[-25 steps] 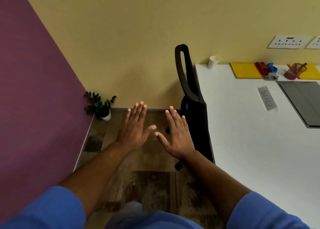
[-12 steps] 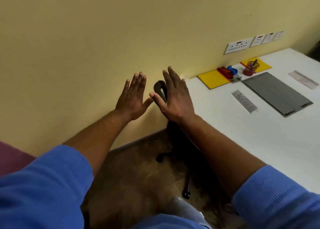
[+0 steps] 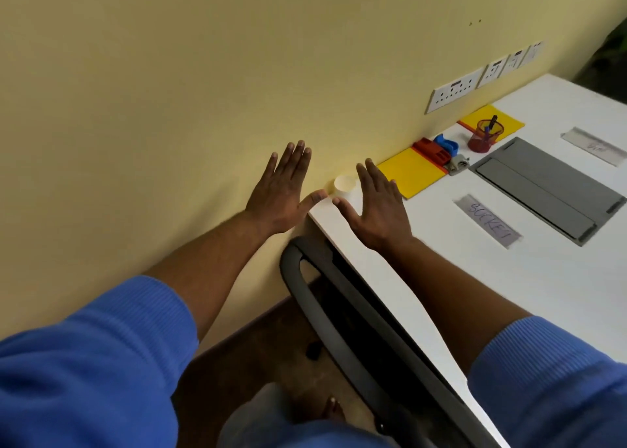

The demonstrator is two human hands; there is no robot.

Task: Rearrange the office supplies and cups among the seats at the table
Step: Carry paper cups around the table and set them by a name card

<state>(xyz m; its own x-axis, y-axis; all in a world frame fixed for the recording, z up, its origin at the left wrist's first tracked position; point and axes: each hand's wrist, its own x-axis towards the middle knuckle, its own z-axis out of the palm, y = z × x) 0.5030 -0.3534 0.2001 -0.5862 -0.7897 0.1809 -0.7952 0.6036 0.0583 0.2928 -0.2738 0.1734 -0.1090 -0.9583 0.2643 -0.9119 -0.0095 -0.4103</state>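
Note:
My left hand (image 3: 283, 189) and my right hand (image 3: 378, 206) are both held out flat, palms down, fingers spread, holding nothing. Between them at the table's far corner stands a small white paper cup (image 3: 344, 185), just beyond my thumbs. Further along the wall lie a yellow folder (image 3: 412, 176), a red stapler (image 3: 432, 150), a blue item (image 3: 447, 143), a small grey tool (image 3: 458, 165) and a red pen cup (image 3: 484, 137) with pens on a second yellow folder (image 3: 505, 121). A paper label reading "SOCKET" (image 3: 488, 221) lies on the white table (image 3: 509, 295).
A black office chair (image 3: 339, 311) is pushed against the table's near edge below my right arm. A grey hatch cover (image 3: 546, 189) is set in the tabletop, with another label (image 3: 593, 145) beyond it. Wall sockets (image 3: 454, 89) line the yellow wall.
My view has swung toward the table and come closer. Both hands have moved forward over the table corner, and the white cup now shows between them.

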